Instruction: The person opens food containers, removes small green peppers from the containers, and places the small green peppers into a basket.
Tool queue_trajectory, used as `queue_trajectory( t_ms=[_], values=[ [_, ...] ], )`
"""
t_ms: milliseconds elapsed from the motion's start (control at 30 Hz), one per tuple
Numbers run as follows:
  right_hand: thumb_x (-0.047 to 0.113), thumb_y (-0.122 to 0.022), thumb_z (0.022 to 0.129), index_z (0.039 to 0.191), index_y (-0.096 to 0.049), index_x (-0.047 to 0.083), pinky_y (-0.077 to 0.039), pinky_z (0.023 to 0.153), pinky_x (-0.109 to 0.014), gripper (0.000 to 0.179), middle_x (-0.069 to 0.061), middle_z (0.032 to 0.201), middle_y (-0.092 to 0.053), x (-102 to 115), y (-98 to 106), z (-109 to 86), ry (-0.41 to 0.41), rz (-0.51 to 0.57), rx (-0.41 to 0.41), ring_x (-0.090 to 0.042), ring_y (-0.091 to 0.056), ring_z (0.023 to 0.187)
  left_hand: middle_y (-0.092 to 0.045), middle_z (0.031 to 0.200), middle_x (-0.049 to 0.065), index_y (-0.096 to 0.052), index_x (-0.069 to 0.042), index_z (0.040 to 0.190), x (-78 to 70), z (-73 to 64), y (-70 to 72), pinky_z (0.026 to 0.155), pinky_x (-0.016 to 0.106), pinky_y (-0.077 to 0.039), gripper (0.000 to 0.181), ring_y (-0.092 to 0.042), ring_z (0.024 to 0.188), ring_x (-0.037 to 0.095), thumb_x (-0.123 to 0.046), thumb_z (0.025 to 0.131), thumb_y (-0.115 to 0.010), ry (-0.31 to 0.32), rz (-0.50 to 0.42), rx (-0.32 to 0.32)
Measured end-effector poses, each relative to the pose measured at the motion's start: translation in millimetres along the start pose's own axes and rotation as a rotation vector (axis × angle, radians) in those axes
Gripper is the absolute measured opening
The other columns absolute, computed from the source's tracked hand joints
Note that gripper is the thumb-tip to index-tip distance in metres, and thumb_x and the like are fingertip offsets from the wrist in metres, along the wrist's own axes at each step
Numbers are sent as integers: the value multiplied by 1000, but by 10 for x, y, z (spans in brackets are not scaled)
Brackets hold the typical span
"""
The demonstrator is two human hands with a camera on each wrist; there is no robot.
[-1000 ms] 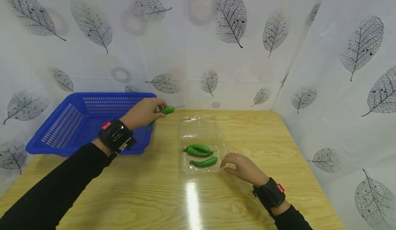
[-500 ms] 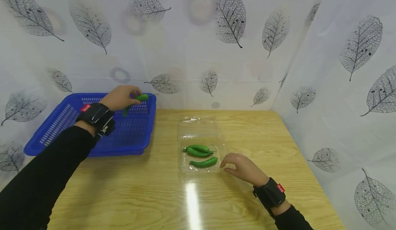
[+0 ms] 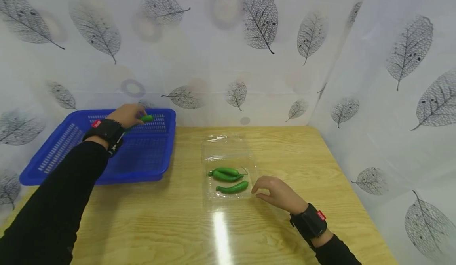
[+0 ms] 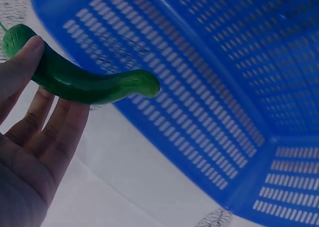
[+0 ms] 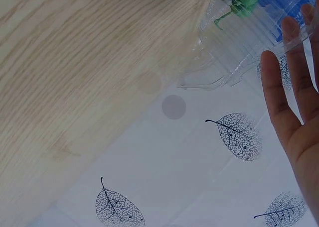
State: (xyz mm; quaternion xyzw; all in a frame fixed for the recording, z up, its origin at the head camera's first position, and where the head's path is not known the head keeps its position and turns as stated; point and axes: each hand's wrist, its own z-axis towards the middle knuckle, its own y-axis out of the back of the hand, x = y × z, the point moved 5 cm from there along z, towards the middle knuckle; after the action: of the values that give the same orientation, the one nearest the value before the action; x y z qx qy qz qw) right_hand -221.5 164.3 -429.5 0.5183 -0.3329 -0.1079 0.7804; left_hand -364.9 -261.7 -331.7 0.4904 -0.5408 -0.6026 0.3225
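My left hand (image 3: 125,115) is over the back part of a blue plastic basket (image 3: 137,176), pinching a curved green chili pepper (image 4: 84,85) between thumb and fingers. The left wrist view shows the pepper's stem end under the thumb and its tip pointing away over the basket's slotted wall. In the middle of the table, a clear plastic clamshell box (image 3: 225,150) lies with its lid folded back. Two green peppers (image 3: 225,174) lie together inside it, and another pepper (image 3: 233,187) rests nearer me. My right hand (image 3: 279,193) has loosely bent fingers, fingertips right at the box's right rim.
The wooden table (image 3: 171,225) ends at the back against a white sheet (image 3: 213,51) printed with leaves. More of this sheet hangs along the right side. The basket takes up the table's back left, a short way from the box.
My left hand has carried the pepper leftward from beside the basket's right rim to over its inside. The right hand keeps its place by the box. The head view has shifted slightly.
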Motion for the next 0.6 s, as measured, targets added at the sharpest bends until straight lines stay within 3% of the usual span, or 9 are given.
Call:
queue_trajectory(
  t_ms=[200, 367, 600],
  values=[
    [6, -74, 77, 93, -69, 14, -53, 78, -25, 19, 3, 91, -66, -8, 7, 5, -12, -6, 5, -14, -63, 86, -61, 100, 31, -58, 13, 109, 230, 81, -102, 78, 51, -50, 33, -59, 90, 43, -4, 82, -67, 47, 22, 19],
    [7, -74, 76, 93, -69, 15, -53, 78, -26, 19, 3, 91, -67, -9, 13, 9, -15, -21, 9, -13, -63, 87, -64, 94, 28, -60, 10, 107, 439, 135, -267, 71, 48, -51, 30, -61, 83, 37, -4, 82, -67, 88, 18, 37],
    [7, -75, 76, 93, -69, 15, -53, 78, -26, 19, 3, 91, -67, -9, 15, 18, -12, -33, 13, -13, -63, 87, -62, 102, 30, -63, 6, 104, 587, 162, -483, 73, 52, -50, 25, -60, 87, 41, -1, 80, -67, 146, 6, 46]
  ],
)
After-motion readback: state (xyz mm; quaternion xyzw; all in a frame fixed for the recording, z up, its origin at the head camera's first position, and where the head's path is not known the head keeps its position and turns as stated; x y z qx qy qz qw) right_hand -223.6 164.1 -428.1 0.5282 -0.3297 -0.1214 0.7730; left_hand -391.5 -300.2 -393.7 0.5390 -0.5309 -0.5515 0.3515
